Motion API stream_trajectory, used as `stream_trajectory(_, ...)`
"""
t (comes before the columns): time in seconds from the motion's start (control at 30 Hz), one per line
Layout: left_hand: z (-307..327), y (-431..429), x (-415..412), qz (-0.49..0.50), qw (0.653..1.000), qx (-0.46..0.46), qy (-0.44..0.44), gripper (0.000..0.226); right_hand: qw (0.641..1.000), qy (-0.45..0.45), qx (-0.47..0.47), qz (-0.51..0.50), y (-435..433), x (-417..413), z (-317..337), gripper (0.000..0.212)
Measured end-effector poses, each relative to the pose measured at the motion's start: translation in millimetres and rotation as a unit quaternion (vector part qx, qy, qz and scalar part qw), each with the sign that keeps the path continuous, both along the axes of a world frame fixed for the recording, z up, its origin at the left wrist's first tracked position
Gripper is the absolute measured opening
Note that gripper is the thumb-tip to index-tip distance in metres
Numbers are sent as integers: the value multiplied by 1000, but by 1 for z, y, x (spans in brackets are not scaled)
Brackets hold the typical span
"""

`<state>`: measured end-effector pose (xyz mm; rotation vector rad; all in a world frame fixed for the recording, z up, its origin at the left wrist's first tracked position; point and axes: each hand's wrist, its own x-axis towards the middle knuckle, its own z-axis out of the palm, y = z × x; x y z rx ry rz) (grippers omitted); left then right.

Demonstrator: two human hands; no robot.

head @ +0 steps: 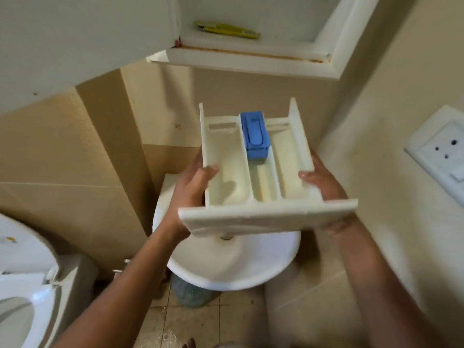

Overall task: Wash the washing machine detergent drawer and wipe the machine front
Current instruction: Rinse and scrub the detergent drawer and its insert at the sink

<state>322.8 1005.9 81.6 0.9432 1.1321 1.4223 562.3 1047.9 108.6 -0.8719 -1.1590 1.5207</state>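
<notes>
The white detergent drawer (261,187) is held level in the air above a small white sink (233,262). It has three long compartments and a blue insert (254,135) standing at the far end of the middle one. Its front panel faces me. My left hand (190,189) grips the drawer's left wall, thumb over the rim. My right hand (326,189) grips the right wall in the same way, fingers underneath. The washing machine is not in view.
An open white wall cabinet (251,56) hangs above the sink with a yellow item (226,30) on its shelf. A toilet (22,285) stands at the lower left. A wall socket (442,149) sits on the right wall. A plastic bottle (190,292) stands under the sink.
</notes>
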Motion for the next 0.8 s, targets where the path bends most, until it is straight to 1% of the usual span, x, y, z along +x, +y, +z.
stream_trajectory(0.03,-15,-4,3,-3,1000,5,16,29,1000,1,-22,-1,-1,1,-22,42)
stream_trajectory(0.07,-38,-9,4,4,999,-39,12,26,996,-5,-92,-3,-3,1,-50,34)
stream_trajectory(0.1,-61,-15,5,12,992,-124,-4,20,979,-21,-201,17,-11,0,-76,22)
stream_trajectory(0.13,-83,-25,5,-4,974,-227,-13,15,947,-57,-314,48,-20,2,-101,15)
stream_trajectory(0.17,-104,-36,3,-38,949,-312,-27,14,916,-90,-384,71,-30,4,-121,17)
stream_trajectory(0.2,-118,-46,2,-63,932,-357,-28,13,902,-119,-406,88,-40,7,-136,20)
stream_trajectory(0.27,-125,-58,2,-53,923,-379,-51,15,899,-111,-412,99,-48,15,-145,25)
stream_trajectory(0.33,-114,-57,6,-31,928,-361,-83,17,905,-107,-399,102,-43,17,-131,31)
stream_trajectory(0.4,-89,-52,11,-12,940,-335,-71,16,921,-93,-364,99,-31,22,-106,44)
stream_trajectory(0.43,-71,-47,15,2,953,-298,-53,16,935,-78,-331,100,-25,24,-86,40)
stream_trajectory(0.47,-52,-42,18,25,970,-242,-22,21,952,-63,-284,92,-21,26,-64,31)
stream_trajectory(0.5,-27,-40,23,39,983,-180,7,29,969,-40,-232,82,-16,28,-45,30)
stream_trajectory(0.53,-2,-40,29,50,991,-118,38,33,983,-23,-164,74,-11,33,-30,35)
stream_trajectory(0.6,42,-45,39,76,993,-2,88,23,998,17,-23,56,-1,41,-12,38)
stream_trajectory(0.63,58,-48,43,88,991,49,86,20,998,34,25,47,1,40,-8,42)
stream_trajectory(0.67,60,-47,43,82,990,78,83,21,997,50,51,38,1,39,-13,45)
stream_trajectory(0.7,58,-49,45,73,990,81,86,22,996,62,52,30,0,37,-28,44)
stream_trajectory(0.73,41,-49,44,70,992,47,90,21,998,59,21,23,-3,35,-50,40)
stream_trajectory(0.77,18,-52,43,71,994,-26,77,17,998,36,-50,18,-9,33,-74,31)
stream_trajectory(0.8,-11,-56,39,64,987,-129,64,13,987,0,-153,37,-18,29,-95,20)
